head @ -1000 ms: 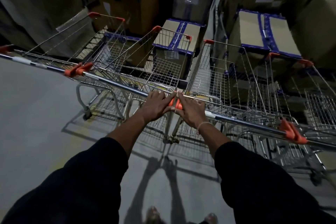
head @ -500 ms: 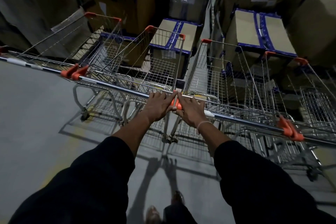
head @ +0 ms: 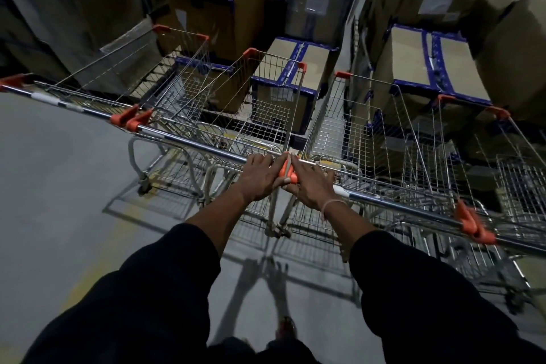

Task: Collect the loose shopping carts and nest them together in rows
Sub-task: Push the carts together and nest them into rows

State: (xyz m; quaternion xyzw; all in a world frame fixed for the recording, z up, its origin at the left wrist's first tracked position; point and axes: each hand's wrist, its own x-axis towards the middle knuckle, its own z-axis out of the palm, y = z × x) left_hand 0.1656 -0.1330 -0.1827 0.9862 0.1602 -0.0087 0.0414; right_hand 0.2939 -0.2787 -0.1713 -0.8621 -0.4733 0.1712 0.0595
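four carts (head: 266,115), two hands (head: 260,177)

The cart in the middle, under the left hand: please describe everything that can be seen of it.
The middle cart is a silver wire-mesh basket on a metal tube frame, with orange plastic caps on its far corners and orange ends on its chrome handle bar. The basket looks empty. It stands upright on the grey floor, front toward taped cardboard boxes, side by side with carts on both sides. The left hand rests on the handle's right end, fingers over the bar; the right hand lies on the neighbouring handle. Its wheels are mostly hidden.
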